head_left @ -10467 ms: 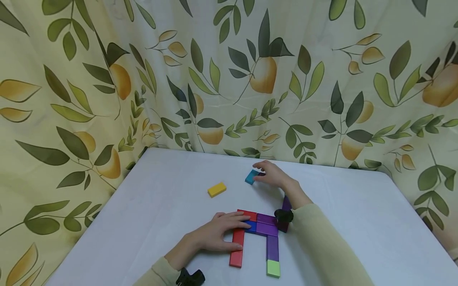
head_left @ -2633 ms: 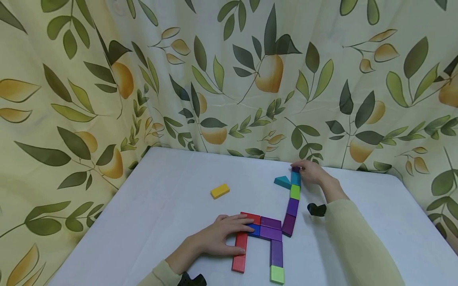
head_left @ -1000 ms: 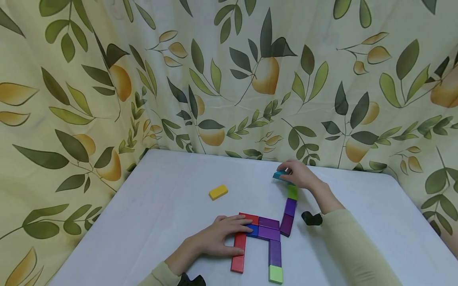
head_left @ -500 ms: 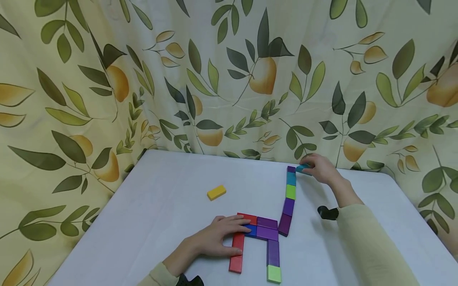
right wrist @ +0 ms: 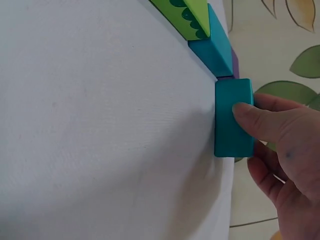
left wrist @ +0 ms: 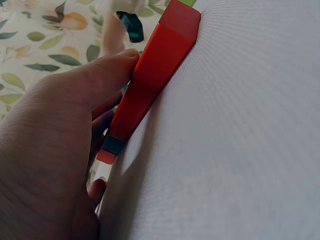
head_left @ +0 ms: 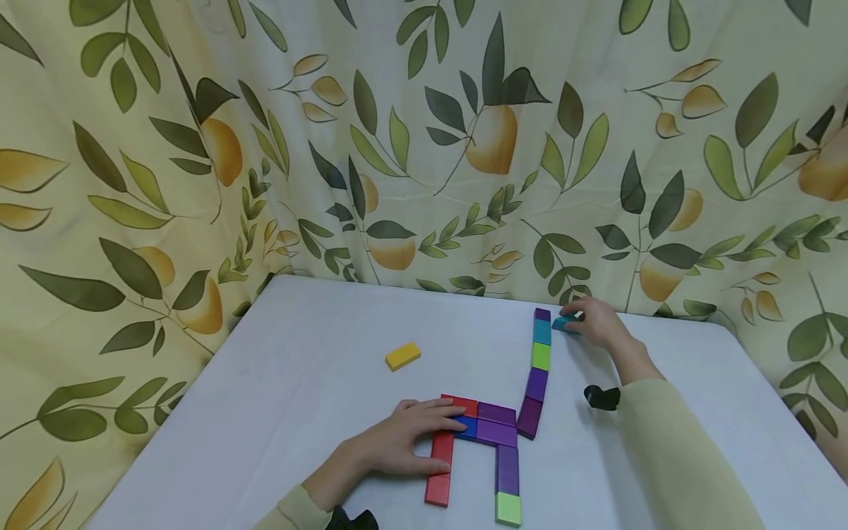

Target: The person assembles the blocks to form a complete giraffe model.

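Note:
My right hand (head_left: 598, 325) pinches a teal triangular block (head_left: 565, 324) between thumb and fingers. In the right wrist view a flat rectangular face of it shows, close to the column's far end. That column runs, from far to near, through a small purple block (head_left: 542, 314), a teal block (head_left: 542, 332), a lime block (head_left: 540, 357), a purple block (head_left: 536, 383) and a dark purple block (head_left: 530, 418). My left hand (head_left: 400, 439) rests with extended fingers on a red block (head_left: 465, 405) and a blue block (head_left: 468, 427). Its thumb touches a red leg block (left wrist: 159, 55).
A yellow block (head_left: 403, 356) lies alone on the white table (head_left: 318, 353). Purple blocks (head_left: 507, 471) and a light green block (head_left: 509, 509) form the right leg of the flat figure. A patterned curtain (head_left: 424, 147) hangs behind the far edge.
Lime, teal and small purple blocks now extend the column away from me. My right hand has taken up the teal triangular block and carried it from the column's left to its right. Left hand unmoved.

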Action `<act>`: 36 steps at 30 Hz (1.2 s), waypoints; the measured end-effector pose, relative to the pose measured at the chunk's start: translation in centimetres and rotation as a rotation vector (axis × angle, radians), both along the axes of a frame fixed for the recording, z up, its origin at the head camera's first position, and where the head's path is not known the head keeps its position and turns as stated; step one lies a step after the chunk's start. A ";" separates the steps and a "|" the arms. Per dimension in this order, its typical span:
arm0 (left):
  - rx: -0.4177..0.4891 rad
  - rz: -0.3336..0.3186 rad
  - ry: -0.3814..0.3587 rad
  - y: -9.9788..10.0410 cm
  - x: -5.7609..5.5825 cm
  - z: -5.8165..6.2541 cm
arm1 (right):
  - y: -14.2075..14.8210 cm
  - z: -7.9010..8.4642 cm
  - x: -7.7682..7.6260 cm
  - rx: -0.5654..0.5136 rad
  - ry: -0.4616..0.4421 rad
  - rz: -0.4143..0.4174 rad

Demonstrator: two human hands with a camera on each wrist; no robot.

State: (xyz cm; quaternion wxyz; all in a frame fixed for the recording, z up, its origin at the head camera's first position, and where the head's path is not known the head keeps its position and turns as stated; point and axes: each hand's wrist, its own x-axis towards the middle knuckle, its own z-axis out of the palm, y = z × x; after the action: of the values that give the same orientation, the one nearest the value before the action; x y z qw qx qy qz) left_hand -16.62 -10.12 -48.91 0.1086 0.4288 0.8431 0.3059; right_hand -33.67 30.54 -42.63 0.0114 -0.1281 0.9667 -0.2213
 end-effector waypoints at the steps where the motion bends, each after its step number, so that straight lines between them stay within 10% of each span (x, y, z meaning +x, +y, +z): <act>1: 0.000 -0.002 0.003 0.0 0.0 0.0 | 0.0 -0.1 0.0 -0.001 -0.004 -0.005; 36: 0.001 -0.001 -0.001 0.0 0.0 0.0 | -0.3 -0.4 -0.4 -0.025 -0.018 -0.040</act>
State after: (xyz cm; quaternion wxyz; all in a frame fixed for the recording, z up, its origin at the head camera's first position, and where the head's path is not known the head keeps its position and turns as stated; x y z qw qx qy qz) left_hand -16.66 -10.15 -48.96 0.1092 0.4290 0.8427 0.3063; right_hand -34.06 30.24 -43.00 0.0140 -0.1070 0.9661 -0.2346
